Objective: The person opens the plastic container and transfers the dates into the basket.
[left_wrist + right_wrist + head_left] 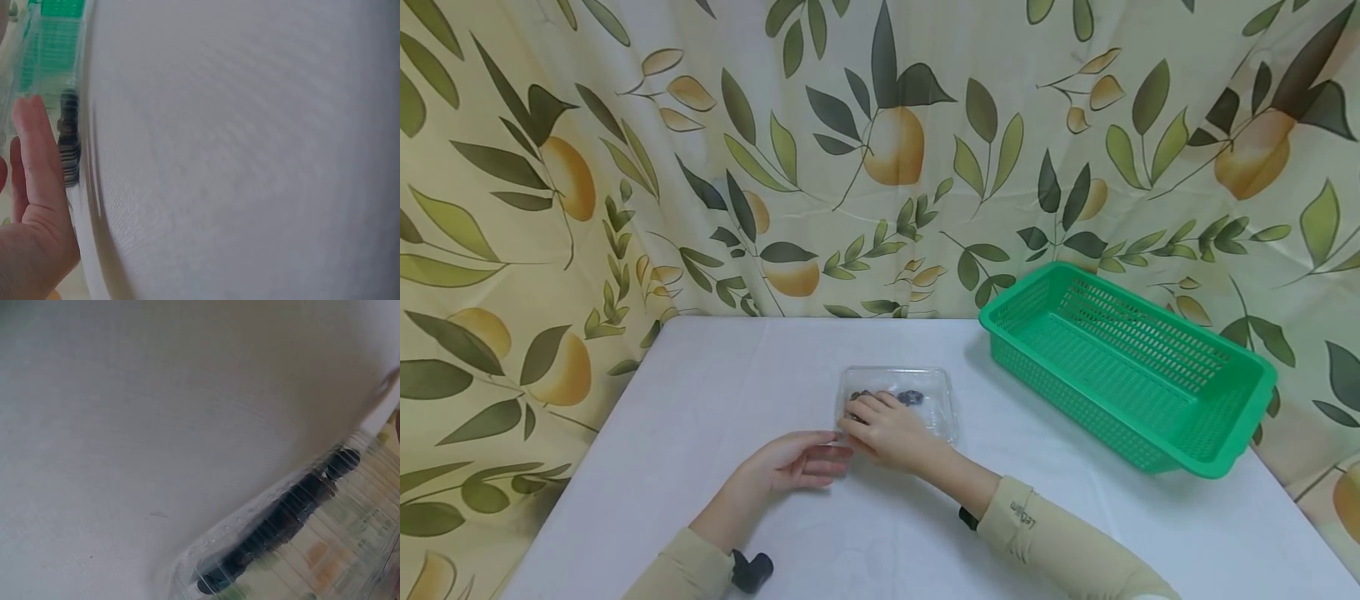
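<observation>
white table (700, 383), leafy curtain (850, 225) behind, green basket (1071, 400) at far right corner, clear box (937, 414) with dark lumps (911, 397) toward far edge, left hand (801, 460) beside it, fingers loosely straight, right hand (891, 432) over it, grip impossible to tell

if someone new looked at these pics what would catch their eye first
Probably the bright green basket, set slantwise at the far right of the white table, the strongest colour in the head view. Next, the patterned cloth hanging behind, printed with leaves and orange fruit. Near the table's middle, the right grip is over a clear container holding dark items, with the left grip beside it.
</observation>
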### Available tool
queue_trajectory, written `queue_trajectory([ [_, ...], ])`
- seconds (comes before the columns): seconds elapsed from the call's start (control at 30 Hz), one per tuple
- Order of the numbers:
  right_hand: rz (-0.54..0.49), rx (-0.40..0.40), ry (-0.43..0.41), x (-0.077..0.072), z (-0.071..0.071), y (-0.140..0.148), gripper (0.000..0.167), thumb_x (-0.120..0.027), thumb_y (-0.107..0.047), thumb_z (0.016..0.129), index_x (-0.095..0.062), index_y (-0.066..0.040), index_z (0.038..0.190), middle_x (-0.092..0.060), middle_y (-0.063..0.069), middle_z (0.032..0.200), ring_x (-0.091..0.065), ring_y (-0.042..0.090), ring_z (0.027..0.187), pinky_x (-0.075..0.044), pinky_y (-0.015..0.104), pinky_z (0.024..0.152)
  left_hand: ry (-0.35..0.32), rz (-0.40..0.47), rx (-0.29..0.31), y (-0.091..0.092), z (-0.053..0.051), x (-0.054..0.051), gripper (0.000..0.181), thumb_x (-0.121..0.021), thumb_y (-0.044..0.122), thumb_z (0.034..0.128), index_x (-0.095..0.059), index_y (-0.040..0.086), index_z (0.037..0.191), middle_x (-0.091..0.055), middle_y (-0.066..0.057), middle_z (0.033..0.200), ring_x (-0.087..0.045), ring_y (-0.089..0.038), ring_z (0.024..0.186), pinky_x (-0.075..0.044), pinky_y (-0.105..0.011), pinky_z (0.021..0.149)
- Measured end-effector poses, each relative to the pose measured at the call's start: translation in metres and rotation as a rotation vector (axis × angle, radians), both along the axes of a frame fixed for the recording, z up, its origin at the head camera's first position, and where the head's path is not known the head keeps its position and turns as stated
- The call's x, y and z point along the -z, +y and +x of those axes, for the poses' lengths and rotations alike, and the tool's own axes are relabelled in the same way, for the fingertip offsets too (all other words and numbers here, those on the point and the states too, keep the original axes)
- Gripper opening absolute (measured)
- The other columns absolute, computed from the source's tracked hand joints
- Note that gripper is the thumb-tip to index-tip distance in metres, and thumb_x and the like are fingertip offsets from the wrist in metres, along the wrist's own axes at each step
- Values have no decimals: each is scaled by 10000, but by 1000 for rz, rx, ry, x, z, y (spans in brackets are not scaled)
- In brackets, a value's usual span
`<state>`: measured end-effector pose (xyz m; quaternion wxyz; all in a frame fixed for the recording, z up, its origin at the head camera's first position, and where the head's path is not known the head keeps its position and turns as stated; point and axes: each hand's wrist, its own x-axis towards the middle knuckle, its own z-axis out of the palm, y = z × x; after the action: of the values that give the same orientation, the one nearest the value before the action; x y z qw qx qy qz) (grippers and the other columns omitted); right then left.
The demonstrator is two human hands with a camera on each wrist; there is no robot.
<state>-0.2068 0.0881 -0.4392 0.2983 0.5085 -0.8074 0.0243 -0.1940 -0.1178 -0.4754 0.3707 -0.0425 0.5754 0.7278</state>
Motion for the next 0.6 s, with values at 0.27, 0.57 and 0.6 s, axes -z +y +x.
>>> queue_trajectory([
  [0.27, 19, 13, -29, 5, 0, -1, 207, -675, -252, 809, -628, -177, 996, -608, 33, 1035, -568, 188, 958, -466, 330, 846, 10, 25, 27, -2, 1, 1, 440, -501, 225, 937, -440, -11, 1303, -594, -144, 1186, -637, -203, 952, -545, -330, 781],
  [0.57, 7, 7, -37, 6, 0, -3, 165, -673, -260, 818, -642, -184, 962, -615, 10, 992, -568, 172, 929, -470, 308, 819, 24, 25, 50, -3, 1, 2, 409, -487, 182, 949, -442, -18, 1302, -587, -145, 1195, -632, -199, 970, -544, -336, 790],
  [0.6, 11, 7, -32, 6, -1, -3, 163, -670, -265, 821, -645, -186, 962, -616, 7, 987, -569, 169, 926, -471, 303, 815, 28, 22, 52, -3, 1, 2, 411, -486, 180, 949, -438, -23, 1303, -587, -146, 1194, -632, -200, 973, -542, -338, 794],
])
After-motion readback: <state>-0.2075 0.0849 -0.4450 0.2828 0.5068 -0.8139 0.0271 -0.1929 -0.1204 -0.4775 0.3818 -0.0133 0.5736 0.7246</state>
